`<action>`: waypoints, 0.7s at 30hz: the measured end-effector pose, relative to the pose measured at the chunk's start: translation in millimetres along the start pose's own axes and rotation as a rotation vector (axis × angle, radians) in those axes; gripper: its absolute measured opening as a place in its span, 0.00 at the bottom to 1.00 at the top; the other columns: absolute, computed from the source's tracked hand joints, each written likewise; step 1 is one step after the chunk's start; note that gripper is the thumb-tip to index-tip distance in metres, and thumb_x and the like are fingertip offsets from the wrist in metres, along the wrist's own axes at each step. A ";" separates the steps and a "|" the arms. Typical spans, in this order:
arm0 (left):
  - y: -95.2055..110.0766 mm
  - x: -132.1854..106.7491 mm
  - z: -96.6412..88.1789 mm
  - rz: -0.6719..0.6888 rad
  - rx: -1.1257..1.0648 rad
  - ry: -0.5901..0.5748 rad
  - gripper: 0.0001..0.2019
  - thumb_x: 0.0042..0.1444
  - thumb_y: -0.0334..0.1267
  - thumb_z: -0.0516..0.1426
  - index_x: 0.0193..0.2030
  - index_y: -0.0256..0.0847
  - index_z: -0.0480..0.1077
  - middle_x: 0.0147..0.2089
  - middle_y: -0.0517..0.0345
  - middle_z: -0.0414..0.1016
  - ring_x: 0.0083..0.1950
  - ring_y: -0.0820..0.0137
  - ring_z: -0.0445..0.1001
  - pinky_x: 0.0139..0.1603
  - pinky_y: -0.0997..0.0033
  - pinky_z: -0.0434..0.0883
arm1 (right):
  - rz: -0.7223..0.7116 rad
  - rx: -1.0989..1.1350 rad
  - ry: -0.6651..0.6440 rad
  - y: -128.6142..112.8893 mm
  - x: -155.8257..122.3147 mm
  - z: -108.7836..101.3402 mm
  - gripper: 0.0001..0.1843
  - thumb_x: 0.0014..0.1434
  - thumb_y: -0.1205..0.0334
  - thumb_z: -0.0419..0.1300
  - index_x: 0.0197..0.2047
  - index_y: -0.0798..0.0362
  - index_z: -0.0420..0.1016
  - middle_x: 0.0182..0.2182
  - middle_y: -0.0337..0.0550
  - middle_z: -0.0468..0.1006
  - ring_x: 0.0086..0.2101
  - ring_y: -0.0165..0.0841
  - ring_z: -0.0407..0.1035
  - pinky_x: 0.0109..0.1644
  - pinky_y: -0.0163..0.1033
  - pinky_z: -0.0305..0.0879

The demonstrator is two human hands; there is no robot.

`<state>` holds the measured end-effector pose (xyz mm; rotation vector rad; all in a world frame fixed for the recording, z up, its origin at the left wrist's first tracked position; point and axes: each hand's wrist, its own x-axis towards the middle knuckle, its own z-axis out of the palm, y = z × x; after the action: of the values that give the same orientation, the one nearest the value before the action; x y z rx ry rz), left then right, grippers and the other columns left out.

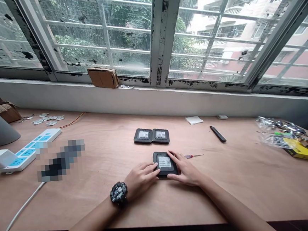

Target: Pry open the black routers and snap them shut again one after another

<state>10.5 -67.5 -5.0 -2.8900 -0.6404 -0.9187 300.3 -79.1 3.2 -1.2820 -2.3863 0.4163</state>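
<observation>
A flat black square case (164,161) with a white printed label lies in front of me on the table. My left hand (142,177), with a black watch on its wrist, holds the case's left edge, fingertips on its rim. On the other side my right hand (185,170) grips the right edge, fingers at the far corner and thumb at the near one. Two similar labelled black cases, one on the left (143,135) and one on the right (160,135), lie side by side just beyond. A small screwdriver (194,156) rests beside my right hand.
A white power strip (34,148) and a blurred-out object (63,160) lie at the left. A black bar (217,134) and a white pad (194,120) are at the right rear. Plastic bags (280,128) and yellow-black boxes (303,150) sit far right. Windows rise behind.
</observation>
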 end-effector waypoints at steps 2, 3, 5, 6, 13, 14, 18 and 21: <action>0.0 -0.2 -0.3 -0.043 -0.081 0.002 0.13 0.71 0.34 0.54 0.58 0.42 0.74 0.61 0.49 0.77 0.62 0.59 0.75 0.61 0.56 0.76 | 0.008 -0.007 0.001 -0.6 0.6 -0.5 0.47 0.63 0.41 0.61 0.77 0.44 0.45 0.72 0.52 0.53 0.68 0.49 0.53 0.70 0.56 0.56; -0.2 -0.5 -0.1 -0.061 -0.116 0.004 0.13 0.71 0.33 0.54 0.58 0.42 0.74 0.61 0.50 0.76 0.62 0.60 0.75 0.62 0.56 0.75 | 0.010 -0.013 0.012 -1.3 1.1 -0.5 0.46 0.63 0.41 0.61 0.76 0.44 0.46 0.72 0.52 0.54 0.68 0.49 0.54 0.70 0.56 0.56; -0.7 -1.9 0.9 -0.091 -0.164 0.009 0.13 0.71 0.33 0.53 0.58 0.42 0.75 0.62 0.50 0.76 0.63 0.61 0.74 0.64 0.57 0.74 | 0.007 -0.029 0.044 -3.3 2.1 -0.2 0.47 0.61 0.40 0.63 0.76 0.46 0.49 0.70 0.53 0.58 0.66 0.50 0.57 0.69 0.56 0.58; -1.0 -2.9 1.6 -0.105 -0.181 0.009 0.13 0.71 0.33 0.53 0.58 0.42 0.75 0.62 0.50 0.76 0.64 0.62 0.74 0.65 0.57 0.73 | 0.004 -0.040 0.059 -4.6 2.5 0.0 0.47 0.60 0.40 0.63 0.75 0.46 0.51 0.69 0.53 0.60 0.65 0.50 0.58 0.68 0.57 0.59; -6.1 -5.1 5.8 -0.303 -0.231 -0.039 0.34 0.61 0.41 0.66 0.72 0.44 0.60 0.71 0.46 0.64 0.69 0.57 0.68 0.67 0.57 0.70 | 0.039 -0.145 0.096 -13.7 3.8 -2.4 0.46 0.58 0.37 0.64 0.73 0.45 0.58 0.65 0.54 0.66 0.58 0.54 0.65 0.62 0.62 0.63; -7.4 -4.7 6.4 -0.338 -0.239 -0.050 0.36 0.60 0.42 0.66 0.73 0.45 0.58 0.71 0.47 0.64 0.69 0.57 0.67 0.68 0.56 0.70 | 0.039 -0.149 0.088 -14.1 4.1 -3.2 0.46 0.57 0.37 0.65 0.73 0.44 0.58 0.65 0.54 0.66 0.58 0.55 0.64 0.62 0.62 0.63; -11.0 -3.8 8.8 -0.383 -0.253 -0.097 0.32 0.60 0.46 0.66 0.69 0.47 0.64 0.67 0.50 0.70 0.67 0.57 0.70 0.67 0.57 0.70 | 0.002 -0.094 0.066 -12.8 5.6 -4.5 0.47 0.58 0.38 0.65 0.73 0.46 0.56 0.68 0.54 0.62 0.64 0.54 0.60 0.66 0.60 0.59; -11.0 -3.8 9.2 -0.371 -0.256 -0.097 0.29 0.62 0.45 0.65 0.69 0.47 0.65 0.66 0.51 0.72 0.67 0.57 0.70 0.66 0.57 0.71 | -0.015 -0.063 0.075 -11.0 7.1 -3.8 0.46 0.58 0.39 0.65 0.73 0.47 0.56 0.68 0.55 0.63 0.63 0.53 0.62 0.66 0.58 0.62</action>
<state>8.3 -57.4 -15.6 -3.1154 -1.1805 -0.9623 290.6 -78.8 12.8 -1.2831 -2.3623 0.2856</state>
